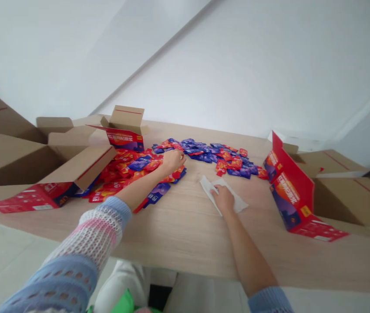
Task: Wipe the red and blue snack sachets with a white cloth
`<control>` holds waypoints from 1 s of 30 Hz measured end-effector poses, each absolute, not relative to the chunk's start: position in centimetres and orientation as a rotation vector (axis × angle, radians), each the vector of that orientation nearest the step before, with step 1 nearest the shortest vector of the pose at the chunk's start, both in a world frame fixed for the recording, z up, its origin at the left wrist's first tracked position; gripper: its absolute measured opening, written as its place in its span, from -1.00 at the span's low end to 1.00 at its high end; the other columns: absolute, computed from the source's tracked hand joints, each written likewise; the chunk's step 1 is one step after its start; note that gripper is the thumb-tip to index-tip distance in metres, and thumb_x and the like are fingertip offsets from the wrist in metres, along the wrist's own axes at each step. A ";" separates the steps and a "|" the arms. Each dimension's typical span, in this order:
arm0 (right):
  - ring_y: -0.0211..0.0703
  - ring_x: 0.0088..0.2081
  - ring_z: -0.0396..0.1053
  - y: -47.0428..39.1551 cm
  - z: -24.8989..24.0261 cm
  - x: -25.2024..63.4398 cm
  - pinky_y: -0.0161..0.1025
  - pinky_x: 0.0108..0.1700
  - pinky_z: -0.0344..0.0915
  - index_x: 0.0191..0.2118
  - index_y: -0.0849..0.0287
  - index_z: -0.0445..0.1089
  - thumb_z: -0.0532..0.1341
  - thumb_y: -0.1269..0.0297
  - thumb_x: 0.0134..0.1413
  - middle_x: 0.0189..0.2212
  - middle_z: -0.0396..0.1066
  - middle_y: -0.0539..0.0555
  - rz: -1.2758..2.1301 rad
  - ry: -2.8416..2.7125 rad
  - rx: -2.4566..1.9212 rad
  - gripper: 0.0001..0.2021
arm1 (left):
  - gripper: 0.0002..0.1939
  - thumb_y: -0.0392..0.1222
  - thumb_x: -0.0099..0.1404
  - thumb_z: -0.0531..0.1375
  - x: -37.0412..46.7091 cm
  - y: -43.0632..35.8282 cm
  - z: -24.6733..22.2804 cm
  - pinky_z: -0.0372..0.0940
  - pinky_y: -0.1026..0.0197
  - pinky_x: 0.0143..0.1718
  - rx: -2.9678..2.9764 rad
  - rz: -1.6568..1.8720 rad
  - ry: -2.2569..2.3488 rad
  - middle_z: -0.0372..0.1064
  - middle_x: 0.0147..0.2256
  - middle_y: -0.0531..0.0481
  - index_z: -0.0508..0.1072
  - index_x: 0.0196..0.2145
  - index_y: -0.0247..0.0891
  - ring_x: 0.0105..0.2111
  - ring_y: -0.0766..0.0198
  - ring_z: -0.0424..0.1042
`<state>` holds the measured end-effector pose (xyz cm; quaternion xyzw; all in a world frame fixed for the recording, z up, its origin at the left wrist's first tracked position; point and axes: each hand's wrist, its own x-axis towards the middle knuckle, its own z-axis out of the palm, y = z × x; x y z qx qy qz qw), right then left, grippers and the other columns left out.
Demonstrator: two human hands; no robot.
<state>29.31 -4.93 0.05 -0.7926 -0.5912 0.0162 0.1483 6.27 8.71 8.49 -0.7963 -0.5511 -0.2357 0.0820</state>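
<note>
My left hand [173, 161] is above the edge of the pile of red and purple sachets [119, 176], its fingers curled together; whether it holds anything is hidden. On the bare wood to the right, my right hand [223, 198] has its fingers closed on a thin white tissue [239, 203], which lies partly flat under it. Behind both hands stretches a loose row of purple and red sachets [201, 150]. A few purple sachets [159, 192] lie just below my left forearm's far end.
Open cardboard boxes stand on the light wooden table [185, 234]: a large one [48, 191] at the left, a smaller red one [126, 134] behind the pile, and red-fronted boxes [292, 191] at the right. A white wall [253, 78] rises behind the table.
</note>
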 end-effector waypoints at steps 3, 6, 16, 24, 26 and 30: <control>-0.12 -0.14 0.38 -5.0 0.2 28.7 -0.29 -0.20 0.20 0.00 0.04 0.40 0.11 0.05 0.19 -0.15 0.43 0.13 0.053 -1.741 -2.217 -0.66 | -0.57 0.00 0.30 -0.02 11.3 13.0 7.6 0.23 0.09 -0.11 -2.469 -0.606 -1.703 0.46 -0.17 -0.23 0.49 -0.11 -0.32 -0.12 0.01 0.41; -0.10 -0.12 0.37 -4.9 0.0 28.6 -0.27 -0.17 0.19 -0.02 0.02 0.41 0.15 0.06 0.16 -0.16 0.43 0.11 0.059 -1.766 -2.156 -0.68 | -0.44 -0.05 0.19 0.12 14.6 16.5 6.4 0.08 0.01 0.10 -2.514 -0.494 -1.648 0.31 0.03 -0.40 0.36 0.04 -0.54 0.08 -0.08 0.24; -0.01 -0.09 0.35 -4.1 -0.2 27.8 -0.16 -0.13 0.18 -0.07 -0.03 0.41 0.18 0.07 0.13 -0.15 0.42 0.10 0.110 -1.786 -2.059 -0.73 | -0.55 -0.33 0.13 0.16 18.5 20.3 4.8 -0.01 -0.12 0.10 -2.523 -0.200 -1.640 0.32 0.02 -0.37 0.36 0.01 -0.41 0.06 -0.08 0.24; -0.08 -0.10 0.33 -4.4 0.0 28.5 -0.22 -0.12 0.16 -0.04 0.05 0.39 0.13 0.14 0.20 -0.12 0.38 0.12 0.210 -1.836 -1.986 -0.74 | -0.56 -0.31 0.25 0.05 17.7 15.0 4.5 0.19 0.08 -0.01 -2.588 -0.309 -1.623 0.41 -0.06 -0.24 0.34 0.09 -0.26 -0.03 0.05 0.37; -0.10 -0.12 0.33 -4.2 -0.2 28.7 -0.24 -0.14 0.17 -0.07 0.08 0.40 0.12 0.17 0.21 -0.14 0.38 0.12 0.187 -1.786 -1.911 -0.76 | -0.52 -0.27 0.25 0.06 16.5 13.1 4.9 0.28 0.16 -0.12 -2.709 -0.441 -1.702 0.43 -0.09 -0.17 0.28 0.14 -0.19 -0.12 0.09 0.44; -0.10 -0.19 0.34 -3.8 -0.6 28.4 -0.24 -0.17 0.20 -0.14 0.14 0.42 0.12 0.18 0.20 -0.21 0.38 0.11 0.117 -1.614 -1.654 -0.78 | -0.63 -0.15 0.31 0.00 13.0 8.2 5.7 0.38 0.19 -0.40 -3.201 -0.698 -2.286 0.48 -0.24 -0.17 0.39 -0.01 -0.31 -0.38 0.13 0.52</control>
